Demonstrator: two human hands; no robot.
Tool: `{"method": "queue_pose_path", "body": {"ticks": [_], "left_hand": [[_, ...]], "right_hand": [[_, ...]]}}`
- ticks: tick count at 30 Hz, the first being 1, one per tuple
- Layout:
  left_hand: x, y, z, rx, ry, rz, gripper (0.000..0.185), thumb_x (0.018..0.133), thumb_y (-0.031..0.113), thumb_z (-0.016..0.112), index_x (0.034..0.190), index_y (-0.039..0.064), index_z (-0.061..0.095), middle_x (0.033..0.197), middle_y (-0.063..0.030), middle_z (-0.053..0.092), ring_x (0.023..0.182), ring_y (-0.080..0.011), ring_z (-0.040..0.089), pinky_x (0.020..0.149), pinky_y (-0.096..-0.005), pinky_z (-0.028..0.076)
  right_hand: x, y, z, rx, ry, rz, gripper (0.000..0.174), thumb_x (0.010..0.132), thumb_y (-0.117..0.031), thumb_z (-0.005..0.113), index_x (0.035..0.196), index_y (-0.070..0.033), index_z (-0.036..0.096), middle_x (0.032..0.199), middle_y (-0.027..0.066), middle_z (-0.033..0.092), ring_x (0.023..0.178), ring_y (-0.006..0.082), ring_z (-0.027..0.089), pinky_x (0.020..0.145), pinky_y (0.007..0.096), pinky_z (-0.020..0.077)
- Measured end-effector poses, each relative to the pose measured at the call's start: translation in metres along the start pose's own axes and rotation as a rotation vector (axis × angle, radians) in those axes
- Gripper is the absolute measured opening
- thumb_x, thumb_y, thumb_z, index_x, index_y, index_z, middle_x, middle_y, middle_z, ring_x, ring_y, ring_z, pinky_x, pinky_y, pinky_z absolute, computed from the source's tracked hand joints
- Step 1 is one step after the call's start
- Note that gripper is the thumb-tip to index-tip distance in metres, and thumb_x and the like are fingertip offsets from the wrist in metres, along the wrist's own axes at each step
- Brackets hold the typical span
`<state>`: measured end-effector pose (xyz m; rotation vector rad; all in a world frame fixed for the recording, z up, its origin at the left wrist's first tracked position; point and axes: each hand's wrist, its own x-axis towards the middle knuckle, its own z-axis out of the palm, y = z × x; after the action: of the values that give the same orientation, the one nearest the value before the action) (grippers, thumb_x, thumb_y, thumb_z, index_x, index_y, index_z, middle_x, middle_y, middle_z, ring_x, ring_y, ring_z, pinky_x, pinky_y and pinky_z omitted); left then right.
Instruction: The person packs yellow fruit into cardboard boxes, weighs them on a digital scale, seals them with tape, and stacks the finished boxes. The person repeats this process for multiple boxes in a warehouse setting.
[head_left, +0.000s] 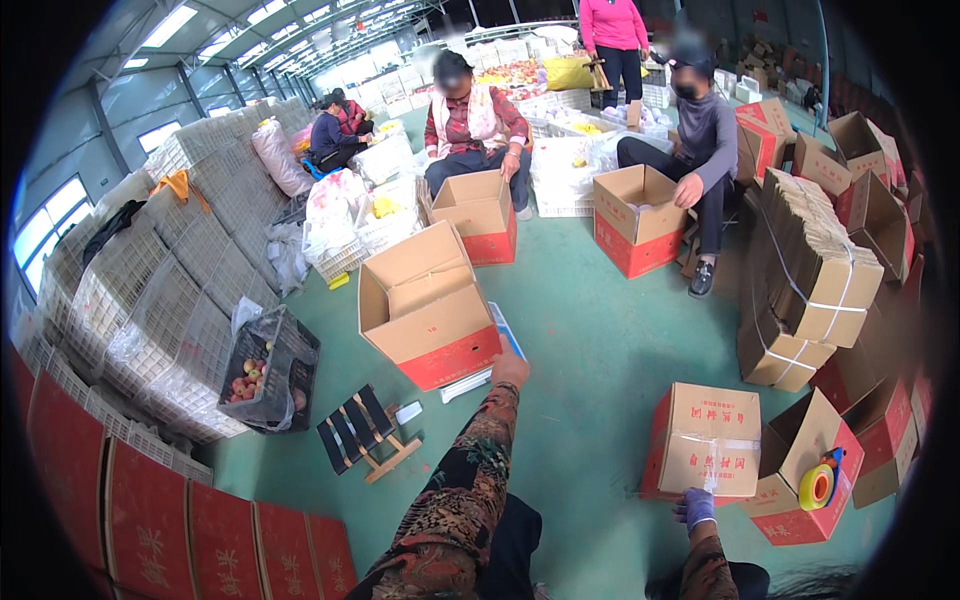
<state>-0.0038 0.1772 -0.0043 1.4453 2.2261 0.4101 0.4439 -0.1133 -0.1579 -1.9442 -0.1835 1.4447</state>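
My left hand (510, 367), bare, reaches out to the lower right corner of a large open cardboard box (439, 322) with a red base. That box stands on a low white and blue platform (457, 387); whether the fingers grip its edge is not plain. My right hand (696, 507), in a purple glove, is at the near side of a taped cardboard box (712, 424); its fingertips are partly hidden. Beside that box, a tape dispenser with yellow tape (816, 486) rests on an open cardboard box (796, 457).
Several co-workers sit or stand ahead, two with open boxes (480, 244) (637, 251). A folding stool (365, 431) and a dark crate of apples (259, 405) are at left. Tied flat cardboard (802, 277) stands at right; red cartons (225, 544) line the lower left.
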Motion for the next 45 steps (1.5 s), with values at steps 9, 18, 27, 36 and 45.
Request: {"method": "queue_pose_path", "body": {"ticks": [9,18,27,36,45], "left_hand": [[-0.026,-0.077,-0.071,-0.077,0.005,0.055,0.08,0.088,0.027,0.06,0.156,0.006,0.023,0.123,-0.0308,0.061,0.118,-0.0413,0.06,0.099,-0.0472,0.048],[-0.099,-0.143,-0.004,-0.347,-0.335,-0.002,0.057,0.086,0.03,0.066,0.132,-0.001,0.054,0.089,-0.0149,0.069,0.077,-0.024,0.066,0.062,-0.038,0.052],[-0.139,-0.164,-0.024,-0.56,-0.36,-0.009,0.032,0.09,0.027,0.062,0.106,0.0,0.068,0.087,-0.0056,0.064,0.068,-0.0203,0.064,0.054,-0.033,0.047],[-0.075,-0.236,-0.109,-0.918,-0.046,-0.219,0.031,0.091,0.025,0.06,0.107,-0.001,0.065,0.085,-0.0086,0.065,0.063,-0.0211,0.064,0.049,-0.0336,0.045],[-0.102,-0.145,-0.101,-1.588,-0.373,-0.16,0.021,0.098,0.019,0.058,0.111,0.003,0.062,0.093,-0.0073,0.068,0.081,-0.0197,0.067,0.072,-0.0351,0.055]], "right_hand": [[-0.087,-0.049,0.037,-0.142,-0.112,-0.281,0.026,0.091,-0.017,0.06,0.111,-0.002,0.063,0.084,0.0137,0.067,0.059,0.0256,0.066,0.043,0.0346,0.0534],[-0.107,-0.063,0.009,-0.404,0.216,-0.784,0.025,0.086,-0.021,0.062,0.096,0.0,0.071,0.08,0.0187,0.07,0.072,0.0326,0.07,0.066,0.0423,0.0551],[-0.058,-0.057,0.01,-0.479,0.297,-0.735,0.031,0.083,-0.025,0.063,0.095,0.001,0.074,0.091,0.0247,0.071,0.09,0.0396,0.069,0.085,0.0432,0.0535],[-0.023,-0.086,0.044,-1.059,0.054,-0.356,0.032,0.089,-0.024,0.051,0.091,-0.003,0.074,0.08,0.0135,0.074,0.063,0.025,0.071,0.066,0.0366,0.0577],[-0.086,-0.133,0.189,-1.026,-0.155,-0.811,0.033,0.09,-0.025,0.06,0.106,0.001,0.071,0.102,0.0213,0.071,0.1,0.0366,0.067,0.091,0.0408,0.0522]]}}
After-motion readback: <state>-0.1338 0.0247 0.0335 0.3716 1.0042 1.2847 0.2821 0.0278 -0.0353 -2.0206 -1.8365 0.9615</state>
